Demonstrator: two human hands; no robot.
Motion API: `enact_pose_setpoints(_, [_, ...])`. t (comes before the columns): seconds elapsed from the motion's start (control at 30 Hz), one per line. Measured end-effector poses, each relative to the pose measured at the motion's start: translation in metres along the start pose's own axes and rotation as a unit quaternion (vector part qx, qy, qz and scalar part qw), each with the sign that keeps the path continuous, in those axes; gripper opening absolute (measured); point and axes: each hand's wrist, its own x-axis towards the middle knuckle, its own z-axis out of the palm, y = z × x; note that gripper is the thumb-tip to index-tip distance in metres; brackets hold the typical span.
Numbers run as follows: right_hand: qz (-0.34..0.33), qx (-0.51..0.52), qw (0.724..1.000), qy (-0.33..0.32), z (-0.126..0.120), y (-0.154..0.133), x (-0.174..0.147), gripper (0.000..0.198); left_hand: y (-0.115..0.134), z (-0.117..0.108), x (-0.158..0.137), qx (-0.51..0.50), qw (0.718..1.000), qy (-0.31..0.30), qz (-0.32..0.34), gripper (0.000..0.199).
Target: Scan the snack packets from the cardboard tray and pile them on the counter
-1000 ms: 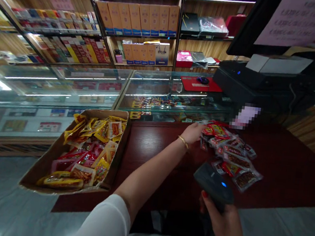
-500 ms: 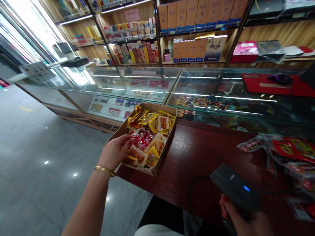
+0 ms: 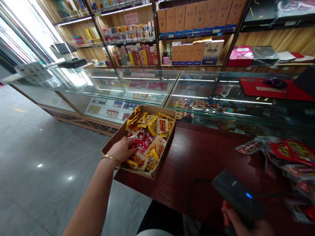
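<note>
At the counter [image 3: 195,156], left hand [image 3: 121,150] curls onto packets [image 3: 145,141], right hand [image 3: 256,233] grips a scanner [image 3: 235,192].

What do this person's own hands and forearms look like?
The left hand is ungloved, with a thin gold-coloured bangle around its wrist and a bare forearm. The right hand is ungloved too, showing red nail colour.

One left hand [image 3: 122,150], over one cardboard box [image 3: 160,111]; one bracelet [image 3: 111,159]; one right hand [image 3: 257,235], round one scanner [image 3: 236,194]. Beyond it, one mouse [image 3: 275,82] on one red mat [image 3: 293,94]. Farther off, eight tall orange boxes [image 3: 200,18] above four shorter boxes [image 3: 191,54]. Packets [image 3: 154,146] overlap, uncountable.
</note>
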Motion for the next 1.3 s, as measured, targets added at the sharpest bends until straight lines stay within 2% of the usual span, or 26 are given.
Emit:
enact_pose_setpoints(0.1, [0.015,0.009,0.999,0.032,0.002,-0.012,-0.004,0.029,-0.002,0.002,-0.001,-0.054,0.998,0.035,-0.008,0.016])
enact_pose_setpoints(0.2, [0.025,0.027,0.998,0.056,0.003,-0.023,-0.008,0.027,-0.001,0.002,-0.006,-0.121,0.989,0.078,-0.041,0.018])
enact_pose_setpoints(0.3, [0.025,0.043,0.997,0.061,0.002,-0.023,-0.008,0.024,0.001,-0.002,-0.013,-0.186,0.964,0.174,-0.079,0.023])
enact_pose_setpoints(0.4, [0.019,0.042,0.998,0.052,-0.001,-0.018,-0.004,0.025,0.009,-0.006,-0.016,-0.259,0.914,0.288,-0.119,0.025])
enact_pose_setpoints(0.47, [0.014,0.033,0.998,0.049,-0.003,-0.017,-0.003,0.026,0.015,-0.009,-0.016,-0.317,0.874,0.342,-0.14,0.026])
enact_pose_setpoints(0.63, [0.004,0.011,0.998,0.062,-0.001,-0.025,-0.005,0.027,0.036,-0.011,-0.014,-0.452,0.76,0.433,-0.175,0.028])
enact_pose_setpoints(0.7, [0.002,0.01,0.998,0.066,-0.001,-0.026,-0.005,0.028,0.051,-0.011,-0.018,-0.52,0.716,0.439,-0.157,0.027])
enact_pose_setpoints(0.77, [0.004,0.013,0.998,0.066,-0.002,-0.023,-0.003,0.027,0.073,-0.011,-0.024,-0.629,0.669,0.377,-0.121,0.026])
enact_pose_setpoints(0.83, [0.012,0.012,0.999,0.046,-0.006,-0.019,0.001,0.027,0.097,-0.009,-0.032,-0.741,0.623,0.239,-0.072,0.029])
enact_pose_setpoints(0.9, [0.024,0.009,0.999,0.025,-0.01,-0.016,0.004,0.03,0.121,-0.004,-0.04,-0.807,0.583,0.092,-0.034,0.032])
enact_pose_setpoints(0.93, [0.03,0.011,0.999,0.014,-0.011,-0.016,0.005,0.031,0.131,0.0,-0.043,-0.826,0.561,0.042,-0.025,0.033])
enact_pose_setpoints(1.0, [0.037,0.022,0.999,0.017,-0.011,-0.017,0.003,0.031,0.147,0.008,-0.047,-0.858,0.512,-0.007,-0.033,0.032])
enact_pose_setpoints(1.07, [0.037,0.027,0.998,0.046,-0.009,-0.018,-0.001,0.029,0.159,0.016,-0.048,-0.89,0.449,-0.052,-0.064,0.027])
enact_pose_setpoints(1.13, [0.028,0.019,0.996,0.077,-0.008,-0.019,-0.004,0.028,0.168,0.023,-0.049,-0.912,0.378,-0.133,-0.087,0.02])
enact_pose_setpoints(1.2, [0.017,0.009,0.998,0.067,-0.009,-0.019,-0.005,0.031,0.174,0.027,-0.049,-0.918,0.321,-0.215,-0.09,0.025])
enact_pose_setpoints(1.23, [0.014,0.005,0.998,0.054,-0.009,-0.019,-0.005,0.033,0.176,0.027,-0.049,-0.918,0.305,-0.241,-0.085,0.035])
enact_pose_setpoints(1.3, [0.012,-0.003,0.999,0.041,-0.011,-0.021,-0.006,0.036,0.178,0.027,-0.05,-0.916,0.297,-0.259,-0.075,0.055])
